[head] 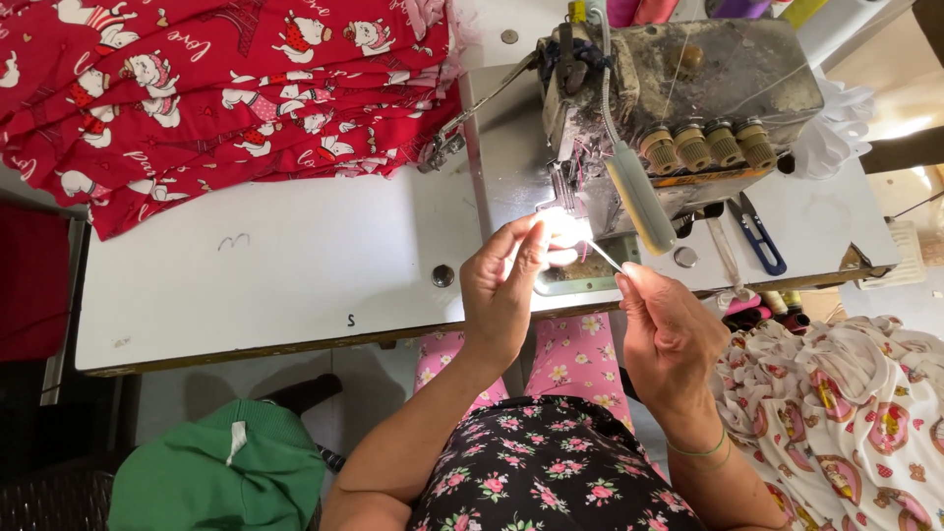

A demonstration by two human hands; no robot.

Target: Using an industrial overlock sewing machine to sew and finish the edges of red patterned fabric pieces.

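Red printed fabric stack (226, 98) lies left of the overlock machine (678, 98). Left hand (506, 285), directly in front of the machine, fingers drawn together near the lit needle area; what they pinch, cannot tell. Right hand (669, 334) pinches one thin tweezers (602, 256), long axis slanting up-left, tip toward the machine. Four tension knobs (708, 146) on machine front. One blue snips (759, 234) right of it.

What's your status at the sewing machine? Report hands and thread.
Left hand and right hand raised together by the sewing machine, pinching a thin white strand. Glare hides the left fingertips. Nothing between them.
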